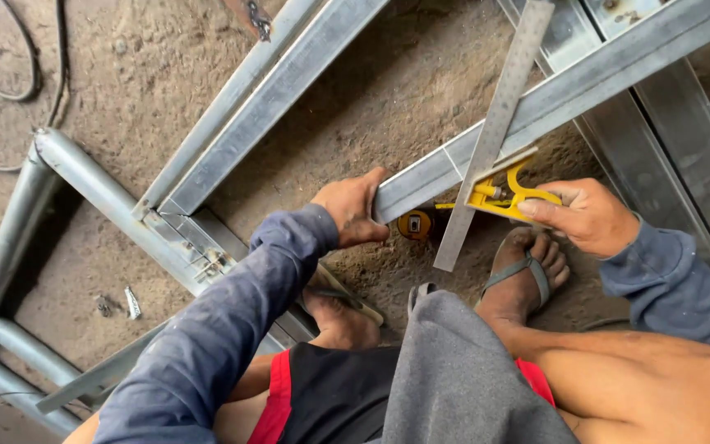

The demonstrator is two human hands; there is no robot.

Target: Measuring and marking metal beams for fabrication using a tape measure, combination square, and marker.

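A steel bar (536,107) is held by its cut end in the left hand (355,210), the fingers closed around that end; it runs up to the right above the dirt floor (355,90). A square (495,140) with a yellow head is laid across the bar, its steel blade crossing the top face; the yellow head is pinched in the fingers of the right hand (589,215) and pressed to the bar's near edge. The square is thus judged to be seated; no marking tool is seen in either hand, and whether a line is already drawn beside the blade cannot be told. A yellow tape measure (414,224) lies on the ground under the bar's end, between the sandalled feet; a welded frame (182,222) lies to the left.
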